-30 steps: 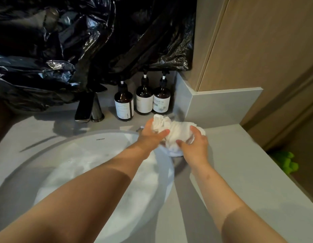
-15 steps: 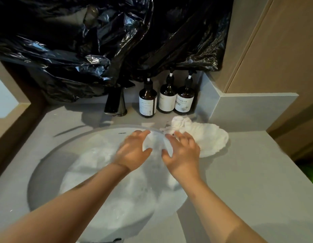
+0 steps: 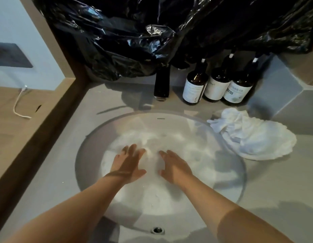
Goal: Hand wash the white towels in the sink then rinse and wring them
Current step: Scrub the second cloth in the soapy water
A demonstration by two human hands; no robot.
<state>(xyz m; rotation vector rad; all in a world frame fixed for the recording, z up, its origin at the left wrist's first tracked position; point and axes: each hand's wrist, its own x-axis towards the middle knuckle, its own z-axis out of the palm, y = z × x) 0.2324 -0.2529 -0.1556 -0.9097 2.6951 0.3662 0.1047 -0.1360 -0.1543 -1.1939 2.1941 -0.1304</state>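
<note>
A round white sink [image 3: 227, 142] set in the grey counter holds foamy white water [image 3: 190, 148]. My left hand [image 3: 127, 165] and my right hand [image 3: 175, 167] reach down into the foam side by side, fingers spread and fairly straight, fingertips at the suds. Whether a towel lies under the foam I cannot tell. A crumpled white towel [image 3: 253, 135] lies on a white plate on the counter, to the right of the sink's rim, apart from both hands.
A dark faucet [image 3: 161, 85] stands behind the sink. Three brown pump bottles [image 3: 217, 85] line the back right corner. Black plastic sheeting [image 3: 152, 32] hangs over the wall above. A wooden ledge with a white cable [image 3: 19, 102] runs on the left.
Both hands let go of the towel on the plate and moved left and down into the foamy sink. The view has shifted left.
</note>
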